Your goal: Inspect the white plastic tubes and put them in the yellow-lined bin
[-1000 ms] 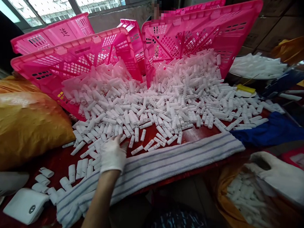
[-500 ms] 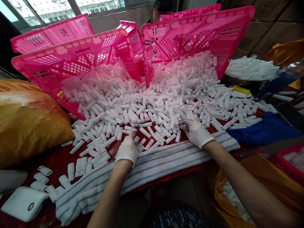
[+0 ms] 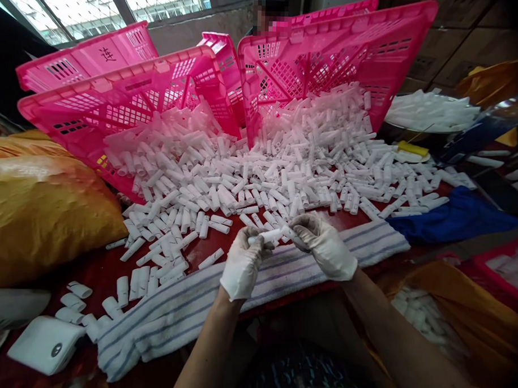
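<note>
Both my hands wear white gloves and meet above the striped towel [image 3: 187,316] at the table's front edge. My left hand [image 3: 243,261] is closed on a short white tube [image 3: 271,235], held nearly level. From the right, my right hand [image 3: 325,244] pinches at the other end, around what looks like another white piece, partly hidden by the fingers. Behind the hands spreads a big heap of loose white tubes [image 3: 242,176], some with dark marks on them. A few tubes lie on the red tabletop [image 3: 206,246] left of my left hand.
Two tipped pink baskets [image 3: 118,93] [image 3: 332,55] back the heap. An orange sack [image 3: 41,209] and a white box [image 3: 45,345] stand left. At right are a blue cloth [image 3: 453,218], a heaped bowl [image 3: 432,112] and an open orange bag [image 3: 463,303]. A person [image 3: 271,10] is behind.
My hands have come together from apart over the tubes, and a white tube is now held between them. Several tubes near the towel are gone from view or covered by the hands.
</note>
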The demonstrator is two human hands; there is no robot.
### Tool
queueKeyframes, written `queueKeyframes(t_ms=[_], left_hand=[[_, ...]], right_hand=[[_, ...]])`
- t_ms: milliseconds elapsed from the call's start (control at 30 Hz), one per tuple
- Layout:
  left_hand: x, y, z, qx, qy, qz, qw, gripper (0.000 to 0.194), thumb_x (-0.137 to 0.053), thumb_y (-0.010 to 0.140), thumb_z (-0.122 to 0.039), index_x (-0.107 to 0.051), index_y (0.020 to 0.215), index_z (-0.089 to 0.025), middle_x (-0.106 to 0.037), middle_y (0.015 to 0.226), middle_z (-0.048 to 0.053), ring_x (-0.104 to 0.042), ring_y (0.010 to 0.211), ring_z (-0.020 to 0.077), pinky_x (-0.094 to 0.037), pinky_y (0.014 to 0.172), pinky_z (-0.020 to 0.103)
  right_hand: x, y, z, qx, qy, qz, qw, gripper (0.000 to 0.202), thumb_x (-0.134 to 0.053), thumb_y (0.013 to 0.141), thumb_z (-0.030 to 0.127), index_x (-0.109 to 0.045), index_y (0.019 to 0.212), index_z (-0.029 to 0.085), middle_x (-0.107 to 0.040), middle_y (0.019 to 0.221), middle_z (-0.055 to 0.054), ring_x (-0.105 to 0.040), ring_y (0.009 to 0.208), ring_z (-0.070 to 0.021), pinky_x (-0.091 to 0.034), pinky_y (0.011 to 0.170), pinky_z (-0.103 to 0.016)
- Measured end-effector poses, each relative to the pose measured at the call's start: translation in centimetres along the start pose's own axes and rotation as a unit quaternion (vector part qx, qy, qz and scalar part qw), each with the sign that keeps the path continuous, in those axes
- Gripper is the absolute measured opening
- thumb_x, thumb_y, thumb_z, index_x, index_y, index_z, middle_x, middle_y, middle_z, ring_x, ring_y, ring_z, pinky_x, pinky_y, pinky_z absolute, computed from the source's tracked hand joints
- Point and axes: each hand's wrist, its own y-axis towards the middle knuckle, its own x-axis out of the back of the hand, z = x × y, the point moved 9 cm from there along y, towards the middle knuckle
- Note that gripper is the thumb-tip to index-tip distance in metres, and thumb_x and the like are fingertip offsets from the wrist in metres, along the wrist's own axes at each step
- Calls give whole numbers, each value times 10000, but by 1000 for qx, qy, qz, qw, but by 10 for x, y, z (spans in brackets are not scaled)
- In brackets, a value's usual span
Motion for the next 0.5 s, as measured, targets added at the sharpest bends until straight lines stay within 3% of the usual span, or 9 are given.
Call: queueKeyframes(t_ms=[133, 233, 367, 500], left_hand=[[-9, -9, 16, -13, 34, 38, 999, 305, -679, 808, -340, -468, 971, -192, -579, 779, -26, -583, 669, 75, -469, 684, 207], [-20, -17, 23, -20, 92, 62, 994, 297, -624, 853, -382, -487, 1026, -184, -581, 790, -12, -557, 663, 85, -461, 665, 217], [-34, -27, 24, -50, 198, 33, 978, 355, -556, 887, -454, -513, 1079, -158, -527, 721, -23, -480, 592, 83, -421, 579, 213], [-35, -29, 31, -22, 190, 28, 981, 422, -507, 890, -532, -505, 1097, -164, -413, 612, -68, -358, 506, 74, -323, 479, 199]], right_hand=[[9, -1, 15, 47, -109, 11, 993, 393, -761, 651, 535, -646, 752, 173, -590, 662, 8, -499, 589, -106, -392, 534, -246], [-3, -4, 30, 94, -174, 57, 979, 365, -725, 705, 529, -625, 713, 178, -581, 674, 4, -515, 648, -127, -419, 606, -263], [-15, -2, 30, 104, -146, 35, 983, 372, -641, 775, 566, -576, 788, 200, -538, 689, 26, -495, 627, -113, -432, 599, -250], [-5, -1, 28, 128, -76, -6, 989, 373, -651, 776, 557, -563, 904, 218, -571, 798, 21, -532, 668, -103, -462, 631, -233]])
